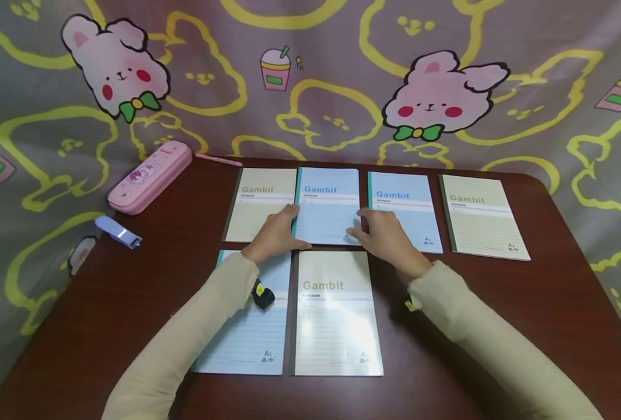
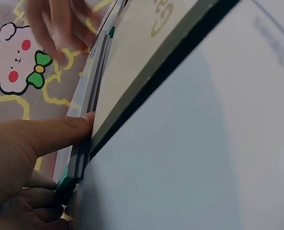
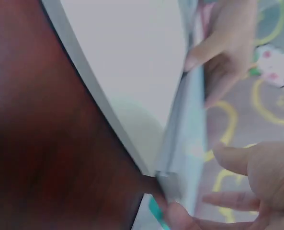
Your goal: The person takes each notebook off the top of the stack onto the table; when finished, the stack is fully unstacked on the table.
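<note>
On the table [image 1: 562, 303], grips a blue notebook [image 1: 328, 213] with left hand [image 1: 275, 232], spreads right hand [image 1: 389, 234] loosely opposite; reveals curled left fingers [image 2: 39, 201] only in left wrist view.

reddish-brown table [image 1: 562, 315] | pink rabbit-print pencil case [image 1: 150, 177], back left | slim pink pen or pencil [image 1: 219, 159] just right of it | small lavender tool [image 1: 118, 231], nearer, type unclear | rabbit-patterned cloth [image 1: 337, 58] behind

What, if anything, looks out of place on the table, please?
Spacing looks uneven: the back-left cream notebook and the blue notebook beside it show no gap, while the rightmost cream notebook stands apart. Nothing seems spilled or damaged.
</note>
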`<action>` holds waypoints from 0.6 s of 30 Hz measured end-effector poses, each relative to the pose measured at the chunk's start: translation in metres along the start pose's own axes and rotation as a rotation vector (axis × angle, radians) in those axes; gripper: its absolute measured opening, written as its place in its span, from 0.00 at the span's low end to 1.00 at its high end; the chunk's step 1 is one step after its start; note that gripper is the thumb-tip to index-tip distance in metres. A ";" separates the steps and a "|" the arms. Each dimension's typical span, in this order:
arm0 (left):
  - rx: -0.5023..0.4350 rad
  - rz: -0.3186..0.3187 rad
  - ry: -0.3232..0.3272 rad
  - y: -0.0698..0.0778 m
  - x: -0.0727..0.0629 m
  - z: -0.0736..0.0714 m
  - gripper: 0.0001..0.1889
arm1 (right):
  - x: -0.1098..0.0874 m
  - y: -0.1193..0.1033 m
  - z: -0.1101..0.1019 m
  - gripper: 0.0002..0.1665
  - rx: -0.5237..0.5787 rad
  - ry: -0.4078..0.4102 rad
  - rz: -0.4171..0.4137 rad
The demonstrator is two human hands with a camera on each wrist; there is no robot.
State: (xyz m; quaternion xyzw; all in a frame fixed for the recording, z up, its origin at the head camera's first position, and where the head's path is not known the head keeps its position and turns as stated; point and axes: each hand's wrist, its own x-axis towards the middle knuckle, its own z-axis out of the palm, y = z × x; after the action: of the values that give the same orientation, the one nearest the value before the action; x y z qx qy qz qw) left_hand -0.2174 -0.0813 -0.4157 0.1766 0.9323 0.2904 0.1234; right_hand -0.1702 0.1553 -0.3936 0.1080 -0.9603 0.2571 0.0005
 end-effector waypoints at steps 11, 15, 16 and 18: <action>0.015 0.021 0.007 -0.003 0.001 0.005 0.53 | 0.043 -0.002 0.021 0.34 -0.071 -0.041 0.227; 0.024 0.025 0.002 -0.005 0.000 0.004 0.53 | 0.044 0.001 0.014 0.34 -0.016 -0.037 0.253; 0.024 0.026 -0.001 -0.005 0.000 0.004 0.53 | 0.044 0.002 0.012 0.33 0.014 -0.030 0.264; 0.019 0.020 0.001 -0.007 0.000 0.003 0.53 | 0.046 0.007 0.008 0.30 0.109 -0.024 0.284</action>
State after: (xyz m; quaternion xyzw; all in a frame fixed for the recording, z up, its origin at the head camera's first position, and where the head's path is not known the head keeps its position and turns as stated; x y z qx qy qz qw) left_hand -0.2181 -0.0847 -0.4221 0.1870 0.9333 0.2829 0.1182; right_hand -0.2159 0.1476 -0.4015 -0.0262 -0.9504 0.3052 -0.0532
